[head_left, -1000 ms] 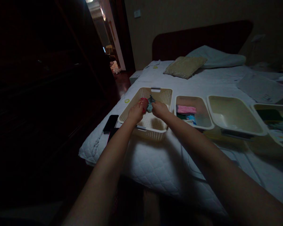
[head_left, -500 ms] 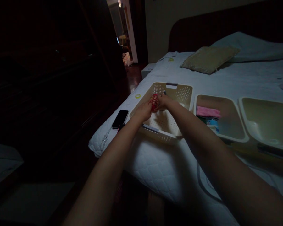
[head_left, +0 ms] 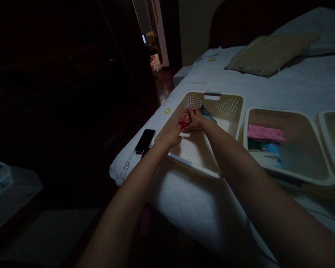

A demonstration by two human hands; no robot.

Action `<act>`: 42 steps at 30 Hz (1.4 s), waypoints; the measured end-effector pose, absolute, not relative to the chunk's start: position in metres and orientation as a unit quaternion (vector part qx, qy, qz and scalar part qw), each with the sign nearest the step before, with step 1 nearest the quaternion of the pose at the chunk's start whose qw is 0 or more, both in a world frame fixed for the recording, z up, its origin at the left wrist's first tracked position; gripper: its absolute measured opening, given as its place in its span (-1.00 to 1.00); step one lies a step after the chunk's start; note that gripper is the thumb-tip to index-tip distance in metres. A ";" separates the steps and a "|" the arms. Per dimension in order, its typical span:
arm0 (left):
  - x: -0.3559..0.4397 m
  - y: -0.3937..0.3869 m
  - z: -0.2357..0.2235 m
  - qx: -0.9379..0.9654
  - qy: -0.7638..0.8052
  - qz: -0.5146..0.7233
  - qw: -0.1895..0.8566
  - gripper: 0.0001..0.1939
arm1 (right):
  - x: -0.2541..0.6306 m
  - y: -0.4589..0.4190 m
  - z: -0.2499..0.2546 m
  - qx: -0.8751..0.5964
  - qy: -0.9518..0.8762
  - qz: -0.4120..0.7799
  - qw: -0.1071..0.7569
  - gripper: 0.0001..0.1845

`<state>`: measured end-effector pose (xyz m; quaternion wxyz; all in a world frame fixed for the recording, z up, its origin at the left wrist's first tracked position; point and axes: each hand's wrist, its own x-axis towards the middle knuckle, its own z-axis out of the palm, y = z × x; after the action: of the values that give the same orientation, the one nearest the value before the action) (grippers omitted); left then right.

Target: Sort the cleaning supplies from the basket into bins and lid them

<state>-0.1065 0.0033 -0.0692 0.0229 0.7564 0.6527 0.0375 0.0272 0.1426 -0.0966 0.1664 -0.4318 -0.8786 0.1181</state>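
Observation:
Both my hands reach into a cream perforated basket [head_left: 229, 108] on the bed's near corner. My right hand [head_left: 194, 120] is closed on a small red checked cloth item [head_left: 185, 117] and presses it against the basket's left wall. A blue-grey cloth [head_left: 207, 112] lies just behind that hand. My left hand [head_left: 171, 136] sits by the basket's left rim, fingers curled; I cannot make out anything in it.
A black phone [head_left: 145, 141] lies on the white quilt left of the basket. To the right stands a cream tub [head_left: 293, 175] holding a pink cloth [head_left: 265, 133] and a blue item [head_left: 270, 149]. A beige cushion [head_left: 270, 54] lies further back. Dark furniture fills the left.
The view has shifted closer and to the left. The red item has passed from my left hand's side to my right hand, which now holds it low against the basket wall.

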 end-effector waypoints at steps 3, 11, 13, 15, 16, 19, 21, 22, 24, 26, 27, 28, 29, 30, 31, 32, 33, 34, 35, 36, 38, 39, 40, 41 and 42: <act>-0.107 0.002 -0.074 0.760 0.647 0.054 0.030 -0.53 | 0.027 0.147 -0.107 -0.449 -0.869 0.144 0.148 0.30; -0.102 -0.003 -0.076 0.745 0.659 0.086 0.052 -0.53 | 0.022 0.146 -0.116 -0.469 -0.851 0.176 0.157 0.36; -0.099 -0.004 -0.074 0.745 0.660 0.080 0.058 -0.53 | 0.025 0.139 -0.117 -0.477 -0.848 0.168 0.160 0.37; -0.096 -0.006 -0.073 0.744 0.663 0.058 0.060 -0.56 | 0.028 0.133 -0.116 -0.471 -0.855 0.144 0.161 0.35; -0.095 -0.007 -0.072 0.743 0.665 0.046 0.058 -0.59 | 0.029 0.131 -0.114 -0.463 -0.862 0.132 0.161 0.33; -0.093 -0.008 -0.070 0.741 0.670 0.020 0.045 -0.63 | 0.031 0.128 -0.107 -0.451 -0.867 0.119 0.176 0.23; -0.093 -0.009 -0.069 0.739 0.672 0.005 0.039 -0.65 | 0.029 0.126 -0.100 -0.468 -0.853 0.126 0.193 0.23; -0.092 -0.009 -0.069 0.738 0.673 -0.004 0.039 -0.66 | 0.029 0.124 -0.096 -0.477 -0.846 0.128 0.203 0.25; -0.092 -0.010 -0.067 0.735 0.677 -0.027 0.040 -0.67 | 0.030 0.120 -0.085 -0.479 -0.839 0.125 0.225 0.31; -0.092 -0.011 -0.066 0.729 0.681 -0.055 0.038 -0.65 | 0.035 0.114 -0.074 -0.461 -0.843 0.116 0.250 0.33; -0.092 -0.012 -0.066 0.726 0.684 -0.066 0.035 -0.64 | 0.041 0.110 -0.068 -0.447 -0.847 0.112 0.266 0.33; -0.092 -0.012 -0.065 0.724 0.685 -0.075 0.032 -0.64 | 0.048 0.107 -0.062 -0.431 -0.850 0.107 0.285 0.32; -0.092 -0.012 -0.065 0.722 0.686 -0.082 0.030 -0.64 | 0.056 0.103 -0.057 -0.414 -0.852 0.103 0.305 0.31; -0.092 -0.012 -0.065 0.723 0.685 -0.086 0.029 -0.66 | 0.065 0.099 -0.052 -0.395 -0.854 0.096 0.325 0.29; -0.091 -0.012 -0.065 0.724 0.684 -0.086 0.027 -0.67 | 0.075 0.096 -0.048 -0.376 -0.857 0.087 0.342 0.29; -0.091 -0.012 -0.064 0.726 0.682 -0.085 0.025 -0.67 | 0.085 0.092 -0.045 -0.357 -0.860 0.077 0.356 0.29; -0.090 -0.012 -0.063 0.728 0.680 -0.081 0.020 -0.67 | 0.095 0.088 -0.042 -0.340 -0.864 0.065 0.365 0.30; -0.089 -0.012 -0.061 0.730 0.679 -0.075 0.014 -0.67 | 0.105 0.084 -0.040 -0.327 -0.868 0.053 0.371 0.32; -0.088 -0.012 -0.058 0.732 0.678 -0.064 0.007 -0.66 | 0.114 0.080 -0.037 -0.316 -0.870 0.043 0.377 0.34; -0.087 -0.013 -0.054 0.734 0.678 -0.049 0.000 -0.65 | 0.122 0.074 -0.035 -0.309 -0.870 0.033 0.383 0.35; -0.085 -0.014 -0.046 0.733 0.681 -0.006 -0.006 -0.65 | 0.136 0.061 -0.030 -0.299 -0.867 0.017 0.398 0.36; -0.084 -0.015 -0.042 0.732 0.682 0.019 -0.005 -0.65 | 0.143 0.054 -0.027 -0.294 -0.866 0.011 0.405 0.37; -0.083 -0.015 -0.038 0.732 0.680 0.045 -0.003 -0.65 | 0.148 0.046 -0.023 -0.289 -0.866 0.007 0.409 0.37; -0.082 -0.016 -0.034 0.734 0.676 0.070 0.001 -0.66 | 0.154 0.038 -0.020 -0.283 -0.867 0.004 0.409 0.36; -0.080 -0.017 -0.030 0.739 0.667 0.097 0.007 -0.67 | 0.159 0.030 -0.016 -0.277 -0.871 0.002 0.406 0.36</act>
<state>-0.0799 -0.0169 -0.0298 0.0069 0.7386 0.6672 0.0966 0.1592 0.0298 -0.0161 0.4063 -0.2774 -0.8706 0.0020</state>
